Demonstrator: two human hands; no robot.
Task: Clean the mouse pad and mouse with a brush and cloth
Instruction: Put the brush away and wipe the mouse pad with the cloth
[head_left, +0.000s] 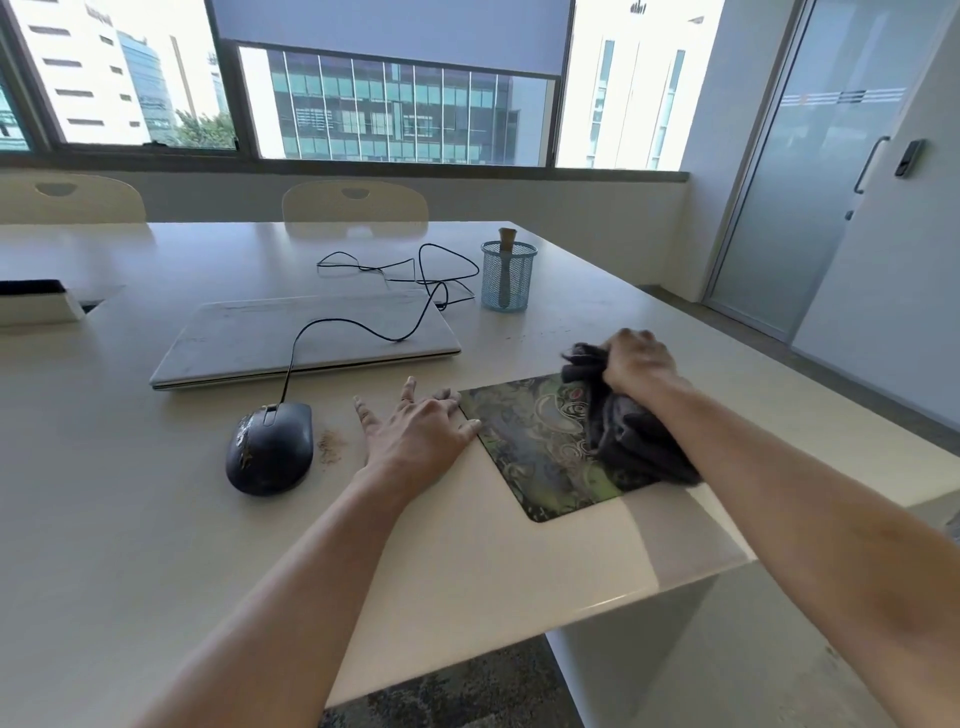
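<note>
Left grip (415, 431), fingers flat, pins left edge of mouse pad (540, 457); right grip (636, 364) clutches cloth (626, 434).

Meeting room lit by bright daylight through a wide window (130, 78) along the far wall, with a grey roller blind (389, 31) partly down over the middle pane and office buildings (395, 114) outside. A large white table (467, 571) fills the foreground, two cream chairs (355, 205) at its far side below the sill. On the right are a frosted glass door (810, 171) with a metal pull handle (872, 163), a dark keypad (909, 157) beside it, grey floor (779, 649), and dark patterned carpet (467, 691) under the table edge.
</note>
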